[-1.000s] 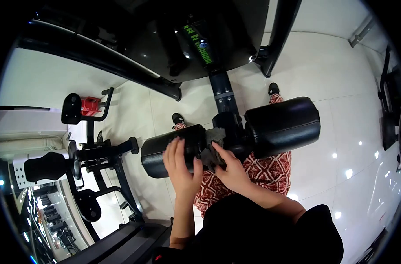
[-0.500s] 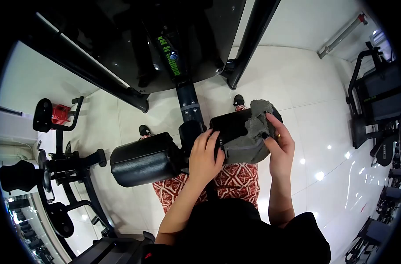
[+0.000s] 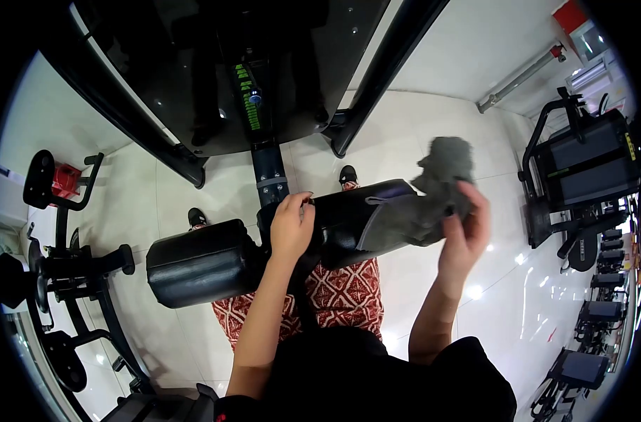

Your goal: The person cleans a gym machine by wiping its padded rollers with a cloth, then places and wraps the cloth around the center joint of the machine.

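Note:
A grey cloth (image 3: 429,221) lies over the outer end of the right black padded roller (image 3: 366,204), one part of it raised above the pad. My right hand (image 3: 468,228) pinches the cloth between thumb and fingers at its outer side; the hand is slightly blurred. My left hand (image 3: 292,228) rests over the inner end of this roller near the centre bracket, its fingers extended and slightly bent, holding no cloth. To the left sits the matching black roller (image 3: 197,264), untouched. Both rollers are above my legs in red patterned trousers (image 3: 345,295).
The machine's black upright post (image 3: 270,172) and dark glossy panel (image 3: 292,84) stand ahead. Another exercise machine (image 3: 81,271) is at the left. A treadmill (image 3: 580,162) and more gym equipment (image 3: 580,366) line the right. Pale tiled floor (image 3: 440,112) lies around.
My right hand has drawn the cloth outward and lifted part of it off the roller. My left hand has come off the cloth, toward the centre bracket. The view has shifted slightly right.

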`<state>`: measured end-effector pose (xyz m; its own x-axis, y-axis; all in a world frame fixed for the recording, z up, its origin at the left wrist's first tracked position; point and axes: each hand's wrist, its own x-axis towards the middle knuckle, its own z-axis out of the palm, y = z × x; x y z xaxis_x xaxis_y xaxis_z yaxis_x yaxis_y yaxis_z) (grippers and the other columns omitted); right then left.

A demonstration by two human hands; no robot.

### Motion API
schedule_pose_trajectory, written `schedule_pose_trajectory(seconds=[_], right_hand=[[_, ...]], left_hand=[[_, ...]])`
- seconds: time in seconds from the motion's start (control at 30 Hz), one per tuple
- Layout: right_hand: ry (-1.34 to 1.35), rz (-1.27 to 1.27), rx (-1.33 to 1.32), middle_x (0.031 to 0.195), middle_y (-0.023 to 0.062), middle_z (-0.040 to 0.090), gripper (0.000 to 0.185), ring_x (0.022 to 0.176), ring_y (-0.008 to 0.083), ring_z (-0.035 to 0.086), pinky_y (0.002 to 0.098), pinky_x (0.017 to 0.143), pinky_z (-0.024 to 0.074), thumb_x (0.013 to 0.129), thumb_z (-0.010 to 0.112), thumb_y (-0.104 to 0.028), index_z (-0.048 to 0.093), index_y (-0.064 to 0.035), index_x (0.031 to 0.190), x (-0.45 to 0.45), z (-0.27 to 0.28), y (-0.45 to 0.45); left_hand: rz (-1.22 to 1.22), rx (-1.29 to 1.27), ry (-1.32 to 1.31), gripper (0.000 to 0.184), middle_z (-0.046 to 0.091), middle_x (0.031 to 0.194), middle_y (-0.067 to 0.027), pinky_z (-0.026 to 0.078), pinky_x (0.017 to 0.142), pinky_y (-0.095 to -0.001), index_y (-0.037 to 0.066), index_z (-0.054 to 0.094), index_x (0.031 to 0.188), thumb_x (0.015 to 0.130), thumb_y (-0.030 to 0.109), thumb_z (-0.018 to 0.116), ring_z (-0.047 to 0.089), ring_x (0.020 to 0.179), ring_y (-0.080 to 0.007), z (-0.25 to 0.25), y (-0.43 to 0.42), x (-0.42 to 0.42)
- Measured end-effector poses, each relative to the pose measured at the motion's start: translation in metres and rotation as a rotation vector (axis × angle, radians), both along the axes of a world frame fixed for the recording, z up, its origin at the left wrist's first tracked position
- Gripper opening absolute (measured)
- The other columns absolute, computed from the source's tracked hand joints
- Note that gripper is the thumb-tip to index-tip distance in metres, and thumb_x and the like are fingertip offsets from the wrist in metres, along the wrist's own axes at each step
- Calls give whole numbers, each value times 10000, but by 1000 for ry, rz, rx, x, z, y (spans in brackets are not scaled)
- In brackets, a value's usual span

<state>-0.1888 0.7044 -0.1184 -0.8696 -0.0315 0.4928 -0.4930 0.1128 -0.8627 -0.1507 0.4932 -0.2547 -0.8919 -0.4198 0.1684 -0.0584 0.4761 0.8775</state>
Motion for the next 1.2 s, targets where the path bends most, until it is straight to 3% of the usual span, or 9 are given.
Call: schedule_pose_trajectory(seconds=[0.07, 0.2, 0.37, 0.47, 0.5, 0.67, 0.83, 1.0, 1.2], right_hand=[[-213, 159, 328, 1126, 127, 550, 392, 1052, 237, 524, 343, 948, 377, 764, 567, -50, 537, -23, 1155, -1, -3, -10], [15, 338, 1098, 1163, 156, 525, 508, 1042, 318, 477, 421, 882, 377, 703, 681, -244, 552, -75, 1165, 10, -41, -34], [92, 177, 1090, 1159, 116, 520, 533, 1046, 297, 454, 417, 868, 352, 684, 697, -262, 552, -118, 1176, 18, -52, -46], [-281, 194, 507, 1004, 112, 616, 306, 837, 228, 572, 329, 764, 453, 769, 588, -68, 607, -62, 1074, 0, -55, -34], [-342, 140, 441, 933, 99, 644, 271, 724, 153, 578, 254, 686, 467, 790, 514, 13, 619, -37, 1035, -3, -43, -29], [-266, -48, 167, 777, -27, 542, 266, 705, 20, 467, 165, 615, 377, 817, 476, 67, 616, -38, 1017, -19, -15, -1], [18, -91, 41, 944, 62, 582, 213, 835, 96, 529, 200, 764, 410, 869, 510, 21, 545, 34, 1079, -7, 17, -5], [170, -298, -22, 960, 46, 571, 245, 879, 86, 522, 208, 832, 398, 872, 508, 4, 541, 28, 1113, -18, 38, 2], [270, -354, -34, 1001, 84, 579, 225, 893, 116, 542, 224, 818, 420, 866, 499, 28, 545, 29, 1086, -23, 60, 10]], left_hand=[[-7, 111, -56, 245, 610, 976, -158, 459, 778, -362, 17, 591, 1022, 863, 182, 504, 588, 873, -338, -13, -4, -4], [-106, 74, -142, 310, 615, 980, -179, 462, 774, -353, 5, 598, 1051, 884, 237, 478, 598, 872, -330, -14, -9, -2], [-101, 68, -157, 315, 614, 986, -188, 465, 766, -359, 8, 603, 1056, 878, 239, 484, 603, 862, -329, -15, -9, -1], [-102, 72, -137, 317, 613, 982, -194, 466, 762, -362, 9, 602, 1059, 874, 240, 488, 604, 856, -330, -16, -10, -1], [-103, 81, -141, 319, 613, 981, -195, 467, 761, -364, 10, 602, 1061, 872, 241, 489, 605, 855, -330, -16, -9, -1], [-102, 77, -149, 314, 617, 980, -187, 469, 761, -363, 16, 605, 1055, 867, 242, 493, 608, 860, -324, -12, -10, -1], [-99, 81, -145, 305, 621, 977, -180, 470, 763, -360, 26, 608, 1054, 864, 237, 497, 611, 857, -319, -15, -9, -1], [-99, 112, -161, 298, 623, 995, -174, 475, 755, -356, 30, 610, 1055, 861, 230, 503, 619, 850, -312, -10, -10, -1], [-93, 125, -135, 295, 624, 999, -172, 476, 751, -352, 31, 613, 1052, 856, 227, 512, 619, 854, -309, -13, -10, -1]])
